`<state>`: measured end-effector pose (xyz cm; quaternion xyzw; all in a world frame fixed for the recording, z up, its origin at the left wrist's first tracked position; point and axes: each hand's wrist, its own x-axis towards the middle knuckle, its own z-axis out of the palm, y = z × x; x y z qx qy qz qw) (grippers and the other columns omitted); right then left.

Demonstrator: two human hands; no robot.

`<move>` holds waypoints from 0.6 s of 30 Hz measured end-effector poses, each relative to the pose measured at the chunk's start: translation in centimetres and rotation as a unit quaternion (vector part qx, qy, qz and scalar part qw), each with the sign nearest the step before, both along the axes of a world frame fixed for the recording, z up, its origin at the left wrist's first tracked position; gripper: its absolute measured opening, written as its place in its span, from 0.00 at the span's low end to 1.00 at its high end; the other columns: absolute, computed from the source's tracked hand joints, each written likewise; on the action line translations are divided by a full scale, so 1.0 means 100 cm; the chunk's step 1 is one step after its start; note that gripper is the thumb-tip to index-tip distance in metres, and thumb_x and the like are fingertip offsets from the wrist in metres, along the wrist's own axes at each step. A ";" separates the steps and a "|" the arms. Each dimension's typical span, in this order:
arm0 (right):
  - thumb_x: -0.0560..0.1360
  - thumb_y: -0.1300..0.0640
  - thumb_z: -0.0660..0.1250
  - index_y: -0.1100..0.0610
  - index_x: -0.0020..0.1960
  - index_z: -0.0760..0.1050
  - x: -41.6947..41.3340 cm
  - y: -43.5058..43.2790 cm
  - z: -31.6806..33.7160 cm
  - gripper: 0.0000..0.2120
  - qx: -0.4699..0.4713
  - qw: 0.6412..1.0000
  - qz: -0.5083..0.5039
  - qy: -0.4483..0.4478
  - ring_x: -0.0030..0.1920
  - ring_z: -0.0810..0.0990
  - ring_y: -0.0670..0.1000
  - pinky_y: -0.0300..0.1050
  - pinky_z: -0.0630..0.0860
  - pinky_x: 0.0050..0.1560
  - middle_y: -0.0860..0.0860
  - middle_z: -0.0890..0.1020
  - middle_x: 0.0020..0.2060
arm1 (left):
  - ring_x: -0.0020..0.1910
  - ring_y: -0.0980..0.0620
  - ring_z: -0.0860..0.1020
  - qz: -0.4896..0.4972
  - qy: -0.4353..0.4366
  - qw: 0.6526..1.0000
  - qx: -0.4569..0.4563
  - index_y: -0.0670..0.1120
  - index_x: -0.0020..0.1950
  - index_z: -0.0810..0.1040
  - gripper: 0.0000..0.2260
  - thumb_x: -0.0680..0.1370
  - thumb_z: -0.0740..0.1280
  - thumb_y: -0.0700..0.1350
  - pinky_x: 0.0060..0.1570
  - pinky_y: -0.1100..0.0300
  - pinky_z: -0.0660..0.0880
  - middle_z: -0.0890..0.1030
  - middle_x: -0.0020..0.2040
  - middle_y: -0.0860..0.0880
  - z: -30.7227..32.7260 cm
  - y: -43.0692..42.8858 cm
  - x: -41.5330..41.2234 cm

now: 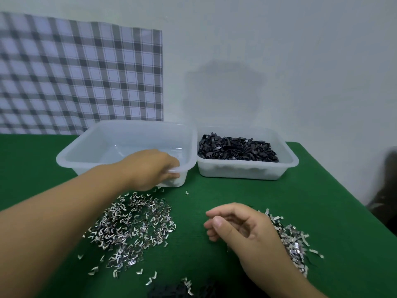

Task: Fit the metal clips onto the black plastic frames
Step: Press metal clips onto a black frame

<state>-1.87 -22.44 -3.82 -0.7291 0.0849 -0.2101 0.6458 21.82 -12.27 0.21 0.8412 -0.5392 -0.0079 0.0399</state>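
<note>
My left hand (150, 168) grips the near right rim of an empty translucent plastic bin (90, 147), fingers curled over its edge. My right hand (242, 229) hovers low over the green table with fingers loosely curled and nothing visible in them. A wide scatter of small metal clips (133, 224) lies between my arms, and a second pile of metal clips (294, 239) sits just right of my right hand. Black plastic frames (236, 149) fill the right translucent bin (245, 171). A few dark frames (169, 290) lie blurred at the bottom edge.
The green felt table (322, 201) ends at the right, where a dark object (386, 190) stands beyond its edge. A checked cloth (81, 76) hangs on the white wall behind the bins. One stray clip (187, 192) lies in front of the bins.
</note>
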 end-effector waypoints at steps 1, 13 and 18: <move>0.73 0.61 0.68 0.57 0.46 0.80 0.000 0.000 0.000 0.04 -0.004 1.000 0.000 0.001 0.40 0.82 0.54 0.41 0.79 0.43 0.55 0.84 0.39 | 0.34 0.51 0.72 0.000 -0.002 1.000 0.005 0.45 0.39 0.71 0.15 0.78 0.60 0.55 0.34 0.58 0.65 0.75 0.32 0.50 -0.002 0.004 -0.003; 0.72 0.60 0.69 0.49 0.42 0.82 -0.009 -0.018 0.025 0.07 -0.150 0.982 -0.020 0.113 0.36 0.78 0.53 0.43 0.76 0.40 0.54 0.83 0.36 | 0.61 0.47 0.72 0.029 -0.102 0.972 -0.210 0.49 0.65 0.73 0.24 0.76 0.58 0.61 0.59 0.53 0.69 0.74 0.63 0.47 0.015 0.030 -0.068; 0.72 0.60 0.70 0.48 0.40 0.82 -0.025 -0.021 0.020 0.07 -0.154 0.980 -0.045 0.115 0.40 0.80 0.59 0.54 0.78 0.46 0.54 0.83 0.36 | 0.49 0.70 0.70 -0.035 0.103 0.983 -0.147 0.60 0.57 0.76 0.16 0.73 0.58 0.61 0.48 0.76 0.65 0.75 0.51 0.63 -0.006 0.061 -0.137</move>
